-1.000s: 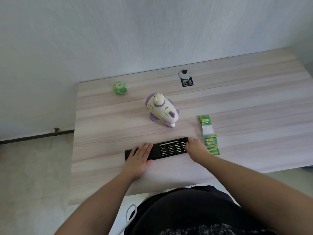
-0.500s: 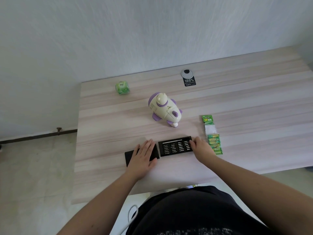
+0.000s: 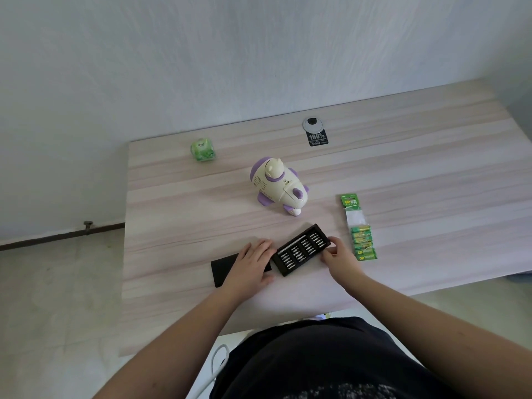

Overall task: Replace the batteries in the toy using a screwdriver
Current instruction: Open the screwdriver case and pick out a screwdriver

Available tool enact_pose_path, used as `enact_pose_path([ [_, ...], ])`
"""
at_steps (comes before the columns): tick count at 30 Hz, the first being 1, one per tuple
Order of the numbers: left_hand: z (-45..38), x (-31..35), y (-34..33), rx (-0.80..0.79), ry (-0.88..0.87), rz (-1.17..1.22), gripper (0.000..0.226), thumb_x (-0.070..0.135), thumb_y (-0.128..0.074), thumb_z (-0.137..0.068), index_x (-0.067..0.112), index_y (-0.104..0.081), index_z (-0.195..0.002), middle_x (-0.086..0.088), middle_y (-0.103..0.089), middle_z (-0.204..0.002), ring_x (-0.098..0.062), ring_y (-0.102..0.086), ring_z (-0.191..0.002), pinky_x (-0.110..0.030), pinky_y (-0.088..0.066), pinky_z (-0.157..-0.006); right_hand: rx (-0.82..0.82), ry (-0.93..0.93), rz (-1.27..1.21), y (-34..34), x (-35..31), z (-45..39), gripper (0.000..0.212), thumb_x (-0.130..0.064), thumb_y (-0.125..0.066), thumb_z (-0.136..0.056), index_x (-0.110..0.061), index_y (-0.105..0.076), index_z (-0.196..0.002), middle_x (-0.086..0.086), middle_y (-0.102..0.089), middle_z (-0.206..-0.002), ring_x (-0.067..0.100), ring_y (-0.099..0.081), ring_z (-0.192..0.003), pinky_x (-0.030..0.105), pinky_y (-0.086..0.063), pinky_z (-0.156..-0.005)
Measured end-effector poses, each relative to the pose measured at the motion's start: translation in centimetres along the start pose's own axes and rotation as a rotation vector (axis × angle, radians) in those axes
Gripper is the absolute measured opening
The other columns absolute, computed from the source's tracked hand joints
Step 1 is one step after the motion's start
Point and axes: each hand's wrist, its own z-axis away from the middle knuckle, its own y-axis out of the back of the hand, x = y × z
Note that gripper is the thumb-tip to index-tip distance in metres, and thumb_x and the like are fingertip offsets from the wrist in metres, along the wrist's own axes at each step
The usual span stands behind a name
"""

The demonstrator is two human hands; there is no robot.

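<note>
A cream and purple toy (image 3: 277,185) lies on the wooden table (image 3: 417,174), just behind my hands. A black tray of screwdriver bits (image 3: 300,249) sits fully out of its black sleeve (image 3: 223,269), turned at an angle. My left hand (image 3: 253,262) rests flat on the sleeve with straight fingers. My right hand (image 3: 335,253) grips the tray's right end, thumb and fingers curled round it. A green pack of batteries (image 3: 359,231) lies just right of my right hand.
A green cube-shaped pack (image 3: 203,149) sits at the table's back left. A grey cable port (image 3: 312,123) with a black "100%" label (image 3: 317,138) is at the back middle. A white cable (image 3: 214,367) hangs below the table's near edge.
The bit tray has slid right, fully out of the sleeve, and its right end has swung away from me. My left hand stayed on the sleeve.
</note>
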Motion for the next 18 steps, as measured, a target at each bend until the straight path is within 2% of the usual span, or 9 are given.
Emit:
enact_pose_path([
  [3,0.3,0.0,-0.2,-0.016,-0.087,-0.019,0.061,0.037,-0.06,-0.088,0.024,-0.04,-0.144,-0.004,-0.024,-0.159,-0.02,-0.014,-0.149,-0.037,-0.003,-0.12,0.076,-0.047,-0.174,-0.4,0.0,-0.3,0.036,-0.013,-0.045,-0.097,-0.023,-0.045,-0.131,0.003,-0.067,-0.105,0.021,-0.065,-0.094,0.035,-0.054,-0.073],
  [4,0.4,0.0,-0.4,-0.02,-0.121,-0.027,0.058,0.037,-0.059,-0.088,0.028,-0.042,-0.142,-0.005,-0.024,-0.159,-0.022,-0.015,-0.149,-0.037,-0.003,-0.12,0.119,-0.065,-0.226,-0.5,0.1,-0.4,0.03,-0.008,-0.043,-0.096,-0.02,-0.05,-0.123,0.005,-0.068,-0.104,0.021,-0.066,-0.094,0.039,-0.055,-0.08],
  [6,0.4,0.1,-0.7,-0.034,-0.164,-0.033,0.053,0.038,-0.057,-0.089,0.032,-0.043,-0.14,-0.005,-0.023,-0.16,-0.022,-0.013,-0.149,-0.04,-0.005,-0.121,0.181,-0.09,-0.255,-0.5,0.2,-0.3,0.022,-0.005,-0.041,-0.094,-0.016,-0.059,-0.098,0.01,-0.07,-0.098,0.025,-0.066,-0.092,0.044,-0.055,-0.085],
  [7,0.3,0.2,-0.8,-0.043,-0.17,-0.029,0.053,0.038,-0.055,-0.09,0.033,-0.042,-0.141,-0.004,-0.02,-0.161,-0.022,-0.011,-0.15,-0.041,-0.005,-0.122,0.191,-0.099,-0.25,-0.6,0.3,-0.2,0.022,-0.005,-0.041,-0.093,-0.015,-0.06,-0.088,0.011,-0.07,-0.094,0.026,-0.066,-0.09,0.044,-0.055,-0.085],
  [9,0.1,0.6,-0.6,-0.07,-0.178,-0.036,0.055,0.038,-0.052,-0.092,0.034,-0.036,-0.145,-0.003,-0.013,-0.163,-0.02,-0.006,-0.15,-0.038,0.001,-0.121,0.19,-0.101,-0.244,-0.8,0.4,-0.1,0.023,-0.008,-0.041,-0.092,-0.015,-0.06,-0.081,0.01,-0.07,-0.089,0.027,-0.066,-0.088,0.045,-0.055,-0.085],
  [12,-0.5,0.9,-0.2,-0.108,-0.195,-0.066,0.06,0.038,-0.049,-0.094,0.033,-0.027,-0.15,-0.001,-0.006,-0.163,-0.019,-0.003,-0.15,-0.035,0.004,-0.12,0.19,-0.092,-0.19,-1.2,0.7,0.0,0.023,-0.012,-0.04,-0.091,-0.019,-0.06,-0.08,0.005,-0.069,-0.085,0.026,-0.065,-0.086,0.047,-0.055,-0.083],
  [15,-0.9,0.5,0.0,-0.134,-0.196,-0.078,0.068,0.037,-0.049,-0.094,0.029,-0.018,-0.154,0.0,-0.005,-0.164,-0.019,-0.004,-0.15,-0.033,0.006,-0.119,0.199,-0.087,-0.136,-1.8,0.9,0.1,0.023,-0.011,-0.041,-0.089,-0.021,-0.059,-0.08,0.006,-0.068,-0.085,0.029,-0.064,-0.084,0.047,-0.055,-0.079],
  [18,-1.3,0.3,0.0,-0.151,-0.187,-0.085,0.076,0.039,-0.047,-0.094,0.023,-0.005,-0.156,0.003,-0.003,-0.164,-0.018,-0.004,-0.15,-0.032,0.006,-0.12,0.212,-0.072,-0.081,-2.4,0.7,0.6,0.019,-0.01,-0.043,-0.089,-0.017,-0.061,-0.086,0.007,-0.066,-0.086,0.028,-0.062,-0.082,0.041,-0.053,-0.072],
])
